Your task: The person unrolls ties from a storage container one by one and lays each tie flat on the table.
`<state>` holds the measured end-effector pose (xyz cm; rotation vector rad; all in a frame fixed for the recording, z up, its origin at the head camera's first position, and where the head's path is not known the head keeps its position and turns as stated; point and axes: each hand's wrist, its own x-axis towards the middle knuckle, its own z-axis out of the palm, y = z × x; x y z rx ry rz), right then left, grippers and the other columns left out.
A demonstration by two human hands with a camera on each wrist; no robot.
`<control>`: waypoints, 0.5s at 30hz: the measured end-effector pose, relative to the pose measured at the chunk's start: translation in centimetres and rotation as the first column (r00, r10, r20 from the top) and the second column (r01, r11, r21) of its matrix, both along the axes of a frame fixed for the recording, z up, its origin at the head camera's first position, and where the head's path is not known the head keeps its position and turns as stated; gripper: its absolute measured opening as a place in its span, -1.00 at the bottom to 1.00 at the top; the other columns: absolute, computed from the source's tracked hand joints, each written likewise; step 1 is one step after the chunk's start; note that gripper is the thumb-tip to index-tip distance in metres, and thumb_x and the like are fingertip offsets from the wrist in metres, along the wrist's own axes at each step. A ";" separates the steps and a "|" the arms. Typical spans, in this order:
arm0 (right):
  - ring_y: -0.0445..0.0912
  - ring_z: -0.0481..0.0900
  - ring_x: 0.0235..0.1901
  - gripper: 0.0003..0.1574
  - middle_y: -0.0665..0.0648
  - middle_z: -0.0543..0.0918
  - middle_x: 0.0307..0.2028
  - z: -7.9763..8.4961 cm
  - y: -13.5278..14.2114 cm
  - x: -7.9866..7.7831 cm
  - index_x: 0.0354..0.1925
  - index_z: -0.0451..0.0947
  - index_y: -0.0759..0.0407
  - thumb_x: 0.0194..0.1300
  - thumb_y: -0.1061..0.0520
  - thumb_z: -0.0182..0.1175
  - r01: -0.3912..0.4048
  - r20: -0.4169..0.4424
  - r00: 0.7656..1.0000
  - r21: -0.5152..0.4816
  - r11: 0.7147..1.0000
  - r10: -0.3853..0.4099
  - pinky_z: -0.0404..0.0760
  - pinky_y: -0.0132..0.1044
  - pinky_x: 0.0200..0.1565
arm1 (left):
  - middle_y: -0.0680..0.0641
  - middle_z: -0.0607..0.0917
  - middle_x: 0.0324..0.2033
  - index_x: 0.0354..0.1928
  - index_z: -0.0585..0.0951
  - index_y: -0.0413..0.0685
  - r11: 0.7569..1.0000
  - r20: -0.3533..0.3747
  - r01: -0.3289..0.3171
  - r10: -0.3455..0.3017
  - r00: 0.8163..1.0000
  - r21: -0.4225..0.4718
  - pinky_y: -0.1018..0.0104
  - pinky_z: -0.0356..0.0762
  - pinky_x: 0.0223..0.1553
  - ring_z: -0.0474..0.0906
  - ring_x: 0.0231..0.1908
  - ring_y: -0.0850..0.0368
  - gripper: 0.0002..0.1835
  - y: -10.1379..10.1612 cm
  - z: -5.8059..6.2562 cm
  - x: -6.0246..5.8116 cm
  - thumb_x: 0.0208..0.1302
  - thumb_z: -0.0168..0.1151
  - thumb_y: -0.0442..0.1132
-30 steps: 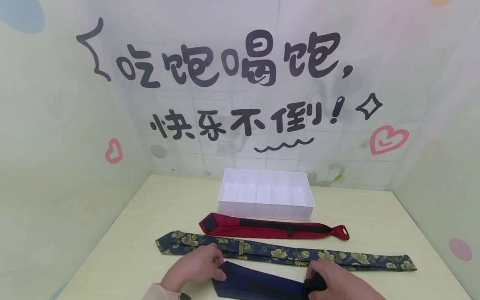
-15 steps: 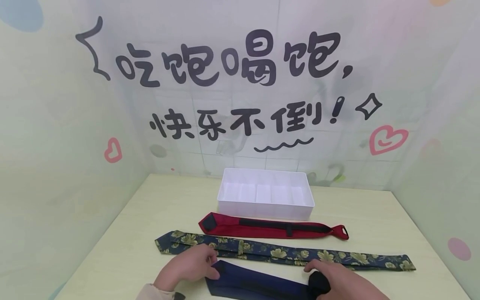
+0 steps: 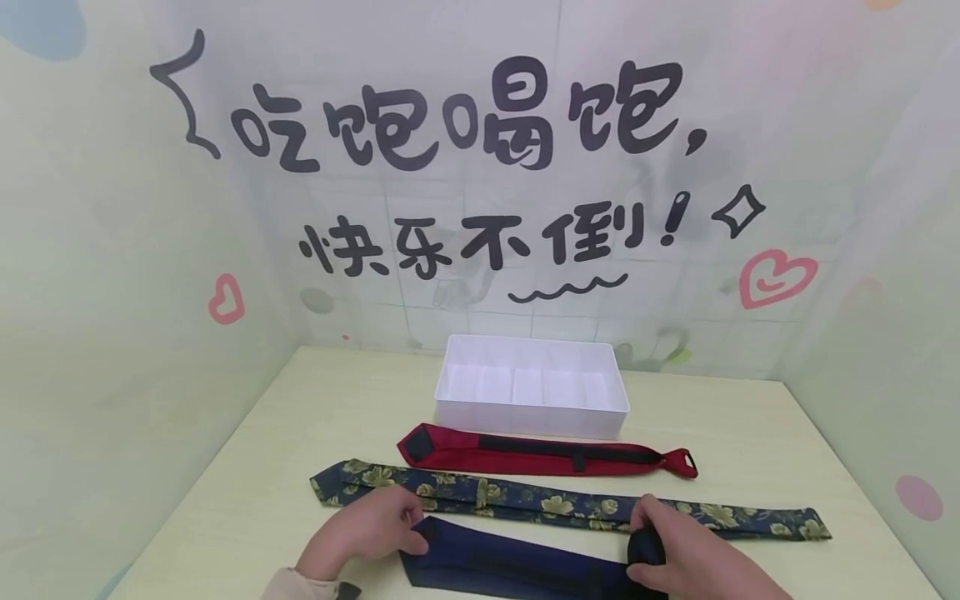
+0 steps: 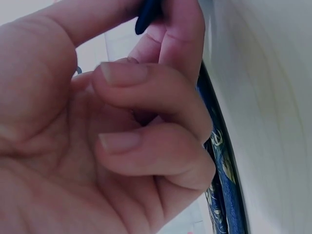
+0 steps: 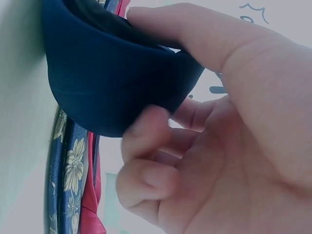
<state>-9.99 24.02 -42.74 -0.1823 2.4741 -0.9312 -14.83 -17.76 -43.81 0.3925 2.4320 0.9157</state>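
Note:
A navy necktie (image 3: 510,560) stretches between both hands at the near side of the table. My left hand (image 3: 369,527) pinches its wide, pointed end at the left; in the left wrist view only a dark sliver of the navy tie (image 4: 147,17) shows between thumb and fingers, the other fingers curled. My right hand (image 3: 686,550) grips the other end, where the dark fabric bulges; the right wrist view shows the navy fabric (image 5: 112,83) bending in a broad curve under the thumb. Just beyond lies a navy floral tie (image 3: 555,505), laid flat.
Further back, a red tie (image 3: 450,454) with a black strip lies parallel to the floral one. Behind it stands a white divided box (image 3: 532,418) near the rear wall. Printed walls enclose the pale wooden table (image 3: 247,467) at the back and both sides.
My left hand has shifted left with the pointed end, and my right hand slightly right with the other end. More of the navy tie's length shows between them. The other ties stay put.

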 end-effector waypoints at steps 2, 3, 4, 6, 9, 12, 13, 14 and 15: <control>0.01 0.55 -0.09 -0.41 0.08 0.60 -0.03 0.0 0.3 0.1 0.12 0.44 0.06 0.24 -0.09 0.44 -0.046 -0.023 0.999 -0.010 0.999 0.046 0.60 -0.21 -0.16 | 0.13 0.20 -0.71 -0.54 0.51 -0.02 1.000 -0.007 -0.001 0.001 1.000 0.000 0.29 0.15 -0.51 0.12 -0.63 0.16 -0.71 -0.1 0.1 0.0 0.12 0.49 -0.27; 0.03 0.55 -0.02 -0.39 0.08 0.60 0.06 0.0 0.5 0.2 0.19 0.46 0.00 0.27 -0.11 0.41 -0.075 -0.033 0.997 -0.011 0.997 0.074 0.63 -0.17 -0.11 | 0.13 0.21 -0.71 -0.53 0.52 -0.03 1.000 -0.010 -0.001 0.001 1.000 -0.001 0.29 0.16 -0.51 0.13 -0.63 0.16 -0.73 -0.2 0.1 0.1 0.12 0.49 -0.27; 0.05 0.55 0.06 -0.39 0.10 0.57 0.15 0.0 0.7 0.3 0.24 0.47 -0.08 0.29 -0.13 0.38 -0.097 -0.037 0.995 -0.013 0.995 0.096 0.64 -0.11 -0.05 | 0.12 0.21 -0.70 -0.52 0.54 -0.04 1.000 -0.014 -0.002 0.002 1.000 -0.003 0.29 0.16 -0.51 0.14 -0.63 0.16 -0.75 -0.3 0.1 0.1 0.12 0.49 -0.27; 0.19 0.50 0.20 -0.45 0.20 0.49 0.31 0.0 1.1 0.5 0.25 0.52 -0.25 0.32 -0.15 0.35 -0.130 -0.028 0.991 -0.005 0.991 0.130 0.64 0.05 0.05 | 0.13 0.22 -0.70 -0.50 0.55 -0.05 1.000 -0.022 0.001 -0.001 1.000 -0.005 0.30 0.16 -0.51 0.15 -0.62 0.16 -0.76 -0.4 0.1 0.1 0.12 0.49 -0.27; 0.48 0.38 0.29 -0.64 0.46 0.36 0.39 -0.1 1.5 0.5 0.09 0.62 -0.30 0.32 -0.09 0.35 -0.134 0.034 0.991 0.005 0.991 0.133 0.56 0.29 0.11 | 0.12 0.23 -0.70 -0.48 0.57 -0.04 1.000 -0.026 -0.003 0.003 1.000 -0.009 0.31 0.18 -0.50 0.16 -0.62 0.16 -0.78 -0.6 0.1 0.1 0.11 0.50 -0.26; 0.64 0.19 0.35 -0.76 0.59 0.25 0.43 -0.2 1.5 0.3 -0.08 0.66 -0.20 0.27 0.02 0.41 -0.102 0.088 0.991 0.034 0.994 0.098 0.45 0.42 0.17 | 0.12 0.23 -0.71 -0.45 0.58 -0.03 1.000 -0.022 -0.012 0.012 1.000 -0.009 0.31 0.19 -0.49 0.16 -0.62 0.16 -0.79 -0.9 0.1 0.1 0.11 0.50 -0.26; 0.63 0.20 0.35 -0.76 0.59 0.28 0.41 -0.3 1.5 0.2 -0.12 0.65 -0.15 0.24 0.05 0.43 -0.097 0.096 0.991 0.038 0.995 0.093 0.44 0.42 0.17 | 0.12 0.23 -0.71 -0.45 0.59 -0.04 1.000 -0.019 -0.015 0.015 1.000 -0.008 0.31 0.19 -0.49 0.16 -0.62 0.15 -0.79 -0.9 0.1 0.0 0.11 0.50 -0.26; 0.61 0.24 0.33 -0.75 0.58 0.33 0.39 -0.4 1.4 0.2 -0.14 0.64 -0.11 0.22 0.09 0.45 -0.084 0.104 0.991 0.038 0.996 0.079 0.44 0.41 0.17 | 0.12 0.23 -0.71 -0.45 0.59 -0.04 1.000 -0.016 -0.018 0.018 1.000 -0.007 0.31 0.19 -0.49 0.15 -0.63 0.15 -0.79 -1.0 0.1 0.0 0.12 0.50 -0.26; 0.55 0.34 0.27 -0.74 0.52 0.42 0.32 -0.5 1.4 0.1 -0.15 0.63 -0.07 0.20 0.12 0.46 -0.074 0.111 0.991 0.031 0.997 0.070 0.48 0.37 0.14 | 0.12 0.22 -0.71 -0.45 0.59 -0.04 1.000 -0.013 -0.019 0.019 1.000 -0.005 0.31 0.19 -0.49 0.15 -0.63 0.16 -0.79 -1.0 0.1 0.0 0.12 0.50 -0.26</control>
